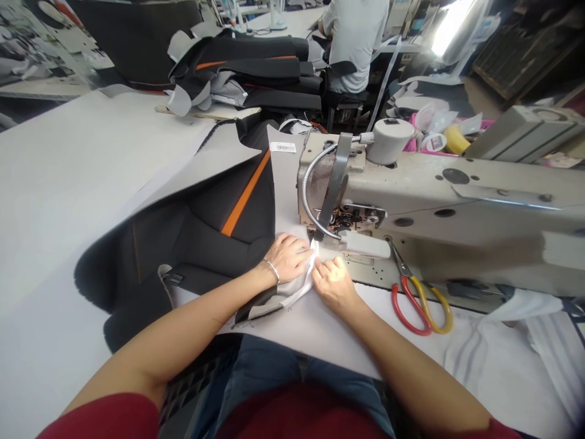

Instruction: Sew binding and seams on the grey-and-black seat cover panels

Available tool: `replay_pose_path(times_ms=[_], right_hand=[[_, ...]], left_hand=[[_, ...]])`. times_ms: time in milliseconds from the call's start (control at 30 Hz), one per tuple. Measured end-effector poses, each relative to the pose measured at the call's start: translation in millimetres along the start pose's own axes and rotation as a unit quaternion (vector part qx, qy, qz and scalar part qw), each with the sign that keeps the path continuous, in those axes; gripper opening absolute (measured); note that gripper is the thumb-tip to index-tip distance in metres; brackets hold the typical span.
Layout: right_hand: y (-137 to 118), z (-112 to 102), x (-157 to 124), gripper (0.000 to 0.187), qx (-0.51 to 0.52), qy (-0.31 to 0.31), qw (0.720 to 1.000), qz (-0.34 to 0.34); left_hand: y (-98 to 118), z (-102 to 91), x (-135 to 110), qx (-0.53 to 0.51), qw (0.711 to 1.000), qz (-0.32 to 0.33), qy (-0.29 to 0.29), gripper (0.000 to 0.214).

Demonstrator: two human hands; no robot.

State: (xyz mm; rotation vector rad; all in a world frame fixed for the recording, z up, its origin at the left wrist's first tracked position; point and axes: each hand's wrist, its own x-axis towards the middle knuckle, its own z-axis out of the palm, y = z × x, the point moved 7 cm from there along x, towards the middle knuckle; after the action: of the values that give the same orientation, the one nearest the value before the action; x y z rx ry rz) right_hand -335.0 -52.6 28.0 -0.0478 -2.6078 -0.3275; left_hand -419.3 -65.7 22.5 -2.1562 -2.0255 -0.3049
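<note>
A black fabric piece [205, 231] with an orange stripe and grey backing lies on the table in front of a beige sewing machine [439, 195]. My left hand [287, 256], a bracelet on its wrist, lies flat on the fabric with fingers stretched toward the needle. My right hand [333, 280] pinches the white fabric edge [307, 281] just before the presser foot. The two hands almost touch.
Red and yellow scissors [418, 302] lie on the machine bed right of my hands. A stack of black and grey cut pieces [247, 67] sits at the back. Another person [354, 36] sits beyond it. White striped cloth [516, 341] lies at the right.
</note>
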Motion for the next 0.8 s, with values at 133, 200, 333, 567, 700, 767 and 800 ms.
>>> replay_pose_path(times_ms=[133, 200, 333, 567, 700, 767, 800], right_hand=[[-3.0, 0.1, 0.1, 0.024, -0.008, 0.010, 1.000, -0.019], [-3.5, 0.0, 0.2, 0.025, -0.006, 0.016, 1.000, -0.022], [-3.2, -1.1, 0.2, 0.025, -0.006, 0.027, 0.999, -0.018], [-3.3, 2.0, -0.5, 0.024, -0.007, 0.001, 1.000, -0.009], [-1.4, 3.9, 0.3, 0.023, -0.002, -0.010, 1.000, -0.004], [-0.1, 3.2, 1.2, 0.022, 0.002, -0.009, 1.000, -0.001], [0.4, 2.6, 1.6, 0.022, 0.003, -0.009, 1.000, -0.001]], left_hand=[[-1.5, -0.8, -0.1, 0.010, 1.000, 0.008, 0.009, 0.031], [-1.9, -0.9, -0.3, 0.010, 1.000, 0.007, 0.020, 0.030], [-1.1, -0.5, -0.5, 0.009, 1.000, 0.006, 0.027, 0.029], [2.4, -3.4, 1.6, 0.009, 0.999, 0.020, 0.035, 0.026], [1.8, -3.4, 3.4, 0.003, 0.999, 0.030, 0.036, 0.026], [1.1, -1.8, 4.3, -0.001, 0.999, 0.033, 0.029, 0.027], [0.7, -1.2, 4.6, -0.003, 0.999, 0.033, 0.026, 0.027]])
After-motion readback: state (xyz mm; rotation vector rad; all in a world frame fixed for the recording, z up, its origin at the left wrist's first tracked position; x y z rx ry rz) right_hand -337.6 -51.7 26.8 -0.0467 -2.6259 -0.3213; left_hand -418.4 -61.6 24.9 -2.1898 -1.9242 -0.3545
